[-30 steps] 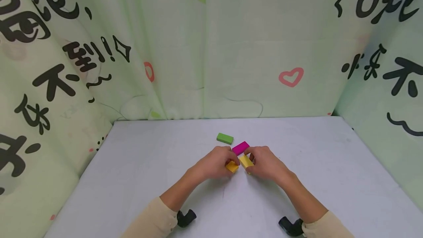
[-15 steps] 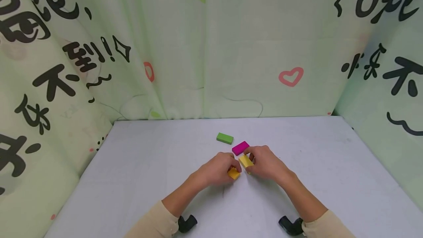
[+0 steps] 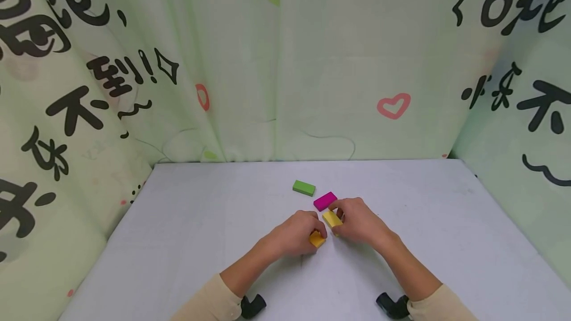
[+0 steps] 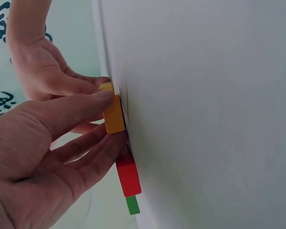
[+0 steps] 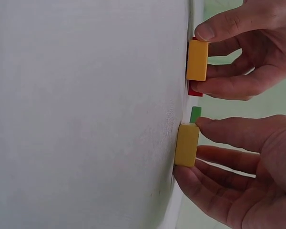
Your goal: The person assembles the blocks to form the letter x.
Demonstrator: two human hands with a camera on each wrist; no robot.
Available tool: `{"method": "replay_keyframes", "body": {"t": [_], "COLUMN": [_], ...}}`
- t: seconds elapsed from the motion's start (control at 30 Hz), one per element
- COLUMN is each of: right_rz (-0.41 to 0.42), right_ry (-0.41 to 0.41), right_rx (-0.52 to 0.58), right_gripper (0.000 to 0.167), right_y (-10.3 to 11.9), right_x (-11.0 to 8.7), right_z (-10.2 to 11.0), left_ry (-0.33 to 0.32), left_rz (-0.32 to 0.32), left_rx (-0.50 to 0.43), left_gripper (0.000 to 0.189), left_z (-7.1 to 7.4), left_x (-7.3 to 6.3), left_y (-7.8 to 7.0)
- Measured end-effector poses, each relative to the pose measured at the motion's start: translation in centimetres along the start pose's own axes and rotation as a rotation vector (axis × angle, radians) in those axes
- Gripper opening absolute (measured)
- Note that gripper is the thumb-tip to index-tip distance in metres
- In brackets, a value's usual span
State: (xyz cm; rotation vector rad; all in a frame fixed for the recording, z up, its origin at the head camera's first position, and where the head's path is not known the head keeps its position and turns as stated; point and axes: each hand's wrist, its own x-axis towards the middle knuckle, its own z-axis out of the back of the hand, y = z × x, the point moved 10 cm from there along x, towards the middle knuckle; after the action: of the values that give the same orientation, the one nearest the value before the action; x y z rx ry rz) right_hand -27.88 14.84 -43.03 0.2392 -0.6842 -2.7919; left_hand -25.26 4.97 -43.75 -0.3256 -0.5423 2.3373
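Observation:
My left hand (image 3: pixel 300 233) pinches an orange block (image 4: pixel 114 115) between thumb and fingers, low at the white tabletop. To its right, my right hand (image 3: pixel 358 219) grips a yellow block (image 5: pixel 187 145) by its two ends. The orange block (image 3: pixel 317 239) sits nearer to me than the yellow block (image 3: pixel 332 219), with a small gap between them. Just beyond the yellow one lies a magenta block (image 3: pixel 325 201), which looks red in the wrist views. A green block (image 3: pixel 304 187) rests farther back and to the left.
The white table (image 3: pixel 200 212) ends at a back edge against a pale green curtain (image 3: pixel 330 63) with black lettering and a pink heart. Curtains also hang along both sides. A black wrist-worn device (image 3: pixel 253 306) sits by the left sleeve, another black device (image 3: pixel 392 305) by the right.
My left hand has drawn the orange block toward me and slightly right, away from the magenta block. The right hand and yellow block, like the magenta and green blocks, stay in place.

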Motion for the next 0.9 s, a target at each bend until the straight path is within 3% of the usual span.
{"method": "replay_keyframes", "body": {"t": [0.53,0.9], "right_rz": [-0.012,-0.044], "right_ry": [0.012,0.033], "right_rx": [0.001,0.007], "right_gripper": [0.044,0.044], "right_y": [-0.1,-0.1], "right_x": [0.1,0.2], "right_z": [0.0,-0.3], "left_ry": [0.011,-0.006], "left_rz": [0.022,0.011], "left_rx": [-0.019,0.03], "left_gripper": [0.023,0.031], "left_z": [-0.4,0.3], "left_x": [0.1,-1.0], "left_y": [0.1,0.0]}}
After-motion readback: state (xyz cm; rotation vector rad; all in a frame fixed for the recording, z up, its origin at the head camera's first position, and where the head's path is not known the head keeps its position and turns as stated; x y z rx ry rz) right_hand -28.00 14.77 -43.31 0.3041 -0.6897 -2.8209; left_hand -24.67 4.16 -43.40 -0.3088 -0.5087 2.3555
